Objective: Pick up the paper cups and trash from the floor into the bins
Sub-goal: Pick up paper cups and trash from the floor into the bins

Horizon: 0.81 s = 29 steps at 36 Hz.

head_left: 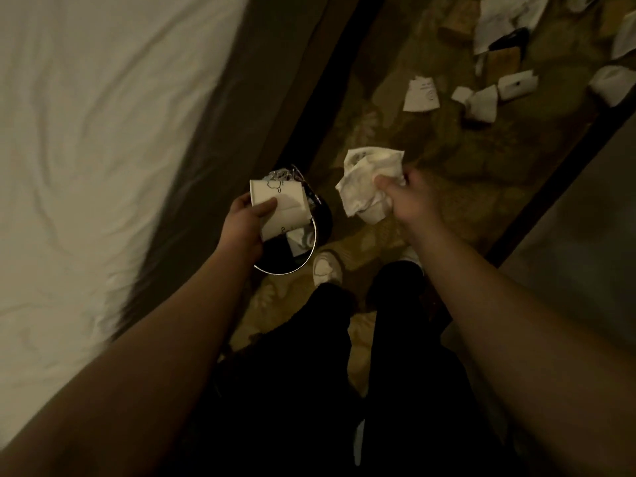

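The left hand point(246, 218) holds one white paper cup point(280, 208) with its fingers curled around it, right above the one round bin point(321, 232) beside the bed point(103, 132); the dark marks on the cup are too blurred to read. The right hand point(409, 196) grips one crumpled white paper point(370, 182) over the patterned carpet point(430, 156). Farther away about eight more paper scraps point(421, 94) lie on the floor, their print unreadable.
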Motion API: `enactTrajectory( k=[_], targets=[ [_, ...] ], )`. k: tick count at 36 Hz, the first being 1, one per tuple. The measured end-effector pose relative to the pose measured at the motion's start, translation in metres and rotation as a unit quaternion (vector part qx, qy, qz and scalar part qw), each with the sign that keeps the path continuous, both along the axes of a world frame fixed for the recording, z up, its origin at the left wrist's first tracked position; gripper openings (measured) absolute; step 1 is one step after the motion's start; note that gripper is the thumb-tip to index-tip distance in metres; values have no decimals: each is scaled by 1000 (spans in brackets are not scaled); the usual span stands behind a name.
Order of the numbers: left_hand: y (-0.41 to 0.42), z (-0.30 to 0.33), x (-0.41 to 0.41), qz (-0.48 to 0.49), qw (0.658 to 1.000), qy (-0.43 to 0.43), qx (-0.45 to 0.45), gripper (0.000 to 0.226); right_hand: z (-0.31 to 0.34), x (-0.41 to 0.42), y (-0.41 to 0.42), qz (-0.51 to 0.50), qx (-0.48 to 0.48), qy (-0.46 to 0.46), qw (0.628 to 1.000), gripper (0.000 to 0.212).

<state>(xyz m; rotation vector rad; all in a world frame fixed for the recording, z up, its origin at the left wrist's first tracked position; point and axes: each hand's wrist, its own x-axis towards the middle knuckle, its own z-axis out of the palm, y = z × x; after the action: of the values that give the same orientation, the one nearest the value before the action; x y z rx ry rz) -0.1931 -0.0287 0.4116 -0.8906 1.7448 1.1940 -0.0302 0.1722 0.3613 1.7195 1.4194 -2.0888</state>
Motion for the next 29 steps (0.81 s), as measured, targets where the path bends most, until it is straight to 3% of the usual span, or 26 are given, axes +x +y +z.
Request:
enactTrajectory(
  k=[8,17,21,29],
  targets=[
    [-96,-27,-1,-23,998,-11,-62,66,-22,-11,-104,108,-24,-51,993,43],
    [-169,-63,13,-49,995,-9,-87,72,-39,-18,-188,204,19,-99,974,44],
    [-165,-66,14,-117,987,12,-106,71,-43,-28,-190,217,37,-103,970,42],
    [-181,-104,7,-156,983,22,-89,73,-74,-62,-221,236,71,-106,963,51]
  ],
)
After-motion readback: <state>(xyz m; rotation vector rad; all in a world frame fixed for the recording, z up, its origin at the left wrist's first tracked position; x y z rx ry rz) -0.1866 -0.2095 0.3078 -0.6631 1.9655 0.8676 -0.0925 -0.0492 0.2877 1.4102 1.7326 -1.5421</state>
